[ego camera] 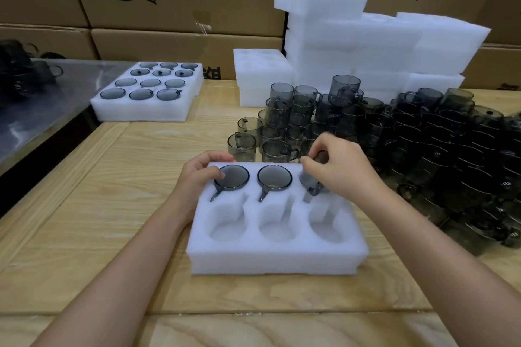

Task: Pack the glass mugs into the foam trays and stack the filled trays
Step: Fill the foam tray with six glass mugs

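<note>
**A:** Where does the mug sit relative to the fingers?

**B:** Right under them. The right hand (pixel 341 166) has its fingers curled and pinches the mug (pixel 311 187) by its upper wall, at the far-right pocket of the foam tray (pixel 277 259). It looks partly in and leaning, not yet seated.

**A:** And its axis?

**B:** Roughly upright, mouth up, with the handle pointing toward the person — in line with the handle slot, like the left mug (pixel 232 176) and the middle mug (pixel 274 176). I judge the move to be a straight push down, no turning.

**A:** What about the other hand?

**B:** The left hand (pixel 197 177) grips the tray's far-left corner, fingers curled over the edge and thumb at the left mug's rim. It is well apart from the held mug, so the right hand finishes this one.

**A:** And after that?

**B:** The near pockets (pixel 277 229) are empty — and the loose mugs (pixel 423 135) lie nearer the right hand.
</note>
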Available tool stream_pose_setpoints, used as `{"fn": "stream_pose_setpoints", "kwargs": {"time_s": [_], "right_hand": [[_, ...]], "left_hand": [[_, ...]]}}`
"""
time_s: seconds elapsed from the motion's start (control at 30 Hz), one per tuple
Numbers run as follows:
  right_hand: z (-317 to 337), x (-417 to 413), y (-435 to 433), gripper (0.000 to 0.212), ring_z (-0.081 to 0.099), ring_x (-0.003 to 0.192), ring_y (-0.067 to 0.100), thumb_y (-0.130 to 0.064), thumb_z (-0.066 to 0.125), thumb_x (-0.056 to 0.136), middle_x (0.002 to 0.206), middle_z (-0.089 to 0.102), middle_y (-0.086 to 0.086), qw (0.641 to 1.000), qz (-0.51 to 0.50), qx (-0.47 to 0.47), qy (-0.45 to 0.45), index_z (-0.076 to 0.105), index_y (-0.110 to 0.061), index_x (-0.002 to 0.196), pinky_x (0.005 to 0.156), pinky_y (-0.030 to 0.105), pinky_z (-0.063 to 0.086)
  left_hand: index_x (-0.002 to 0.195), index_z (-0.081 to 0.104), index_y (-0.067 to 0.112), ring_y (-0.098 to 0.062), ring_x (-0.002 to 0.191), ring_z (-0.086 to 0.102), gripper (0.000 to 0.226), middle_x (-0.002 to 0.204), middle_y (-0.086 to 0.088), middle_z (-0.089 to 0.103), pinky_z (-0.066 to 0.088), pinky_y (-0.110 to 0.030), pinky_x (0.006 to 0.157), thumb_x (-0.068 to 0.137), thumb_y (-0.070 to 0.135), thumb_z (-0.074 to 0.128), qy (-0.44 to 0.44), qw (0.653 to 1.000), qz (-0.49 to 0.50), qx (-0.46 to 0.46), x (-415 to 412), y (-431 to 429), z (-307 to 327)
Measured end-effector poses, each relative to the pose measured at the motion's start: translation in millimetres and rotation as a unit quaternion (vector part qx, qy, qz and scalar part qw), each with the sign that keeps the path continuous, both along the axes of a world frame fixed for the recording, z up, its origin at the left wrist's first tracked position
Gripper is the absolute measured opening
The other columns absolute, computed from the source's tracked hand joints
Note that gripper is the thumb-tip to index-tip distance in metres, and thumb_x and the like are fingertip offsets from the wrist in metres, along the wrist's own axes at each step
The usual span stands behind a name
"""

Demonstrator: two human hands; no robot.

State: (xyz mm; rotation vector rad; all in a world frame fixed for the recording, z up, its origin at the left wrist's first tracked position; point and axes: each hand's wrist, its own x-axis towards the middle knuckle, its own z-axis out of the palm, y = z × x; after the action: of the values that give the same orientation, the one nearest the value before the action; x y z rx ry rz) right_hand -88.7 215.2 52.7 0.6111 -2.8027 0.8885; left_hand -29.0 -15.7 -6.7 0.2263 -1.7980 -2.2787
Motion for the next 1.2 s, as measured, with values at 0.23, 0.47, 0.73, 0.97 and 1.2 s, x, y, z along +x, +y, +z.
{"fn": "stream_pose_setpoints", "kwargs": {"time_s": [0.23,0.47,0.73,0.97,1.2], "right_hand": [[-20.2,2.8,-17.2,0.05,0.035,0.116,0.024,-0.054,0.03,0.095,0.122,0.044,0.004,0.97,-0.001,0.227,0.084,0.046,-0.014,0.12,0.094,0.035,0.029],[-27.8,-6.7,-12.5,0.08,-0.006,0.145,0.007,-0.069,0.011,0.088,0.159,0.009,-0.007,0.967,0.108,0.223,-0.064,0.012,-0.019,0.151,0.118,0.037,-0.003],[-29.7,-10.4,-14.7,0.079,-0.011,0.144,0.008,-0.067,0.009,0.089,0.159,-0.002,-0.006,0.962,0.111,0.239,-0.077,-0.001,-0.019,0.151,0.118,0.036,-0.006],[2.9,-17.1,7.4,0.031,0.054,0.107,0.034,-0.023,0.047,0.097,0.111,0.064,0.017,0.991,0.002,-0.045,0.128,0.064,-0.001,0.11,0.092,0.036,0.039],[62.4,-102.2,20.5,0.048,0.028,0.13,0.036,-0.027,0.048,0.095,0.141,0.038,0.017,0.969,-0.129,0.146,0.154,0.039,-0.012,0.139,0.106,0.044,0.026]], "left_hand": [[0.087,0.062,0.005,-0.017,0.056,0.063,0.035,0.07,-0.002,0.069,0.051,-0.023,0.05,0.054,0.0,0.051,-0.006,1.0,-0.002,0.01,1.2,1.4,1.3],[0.088,0.063,0.006,-0.018,0.056,0.061,0.036,0.067,-0.005,0.066,0.05,-0.023,0.05,0.054,0.001,0.05,-0.015,1.0,0.005,0.0,0.7,2.9,2.3],[0.088,0.064,0.007,-0.02,0.058,0.061,0.036,0.07,-0.008,0.065,0.051,-0.025,0.051,0.055,0.002,0.051,-0.022,1.0,0.002,0.0,1.5,2.0,1.9],[0.088,0.063,0.005,-0.019,0.058,0.061,0.031,0.067,-0.006,0.066,0.051,-0.022,0.051,0.06,-0.003,0.051,-0.013,1.0,0.008,0.004,1.5,2.8,2.8],[0.088,0.062,0.004,-0.021,0.058,0.061,0.028,0.068,-0.005,0.067,0.051,-0.023,0.051,0.069,-0.011,0.049,-0.009,1.0,0.011,0.006,0.9,2.6,2.3]]}}
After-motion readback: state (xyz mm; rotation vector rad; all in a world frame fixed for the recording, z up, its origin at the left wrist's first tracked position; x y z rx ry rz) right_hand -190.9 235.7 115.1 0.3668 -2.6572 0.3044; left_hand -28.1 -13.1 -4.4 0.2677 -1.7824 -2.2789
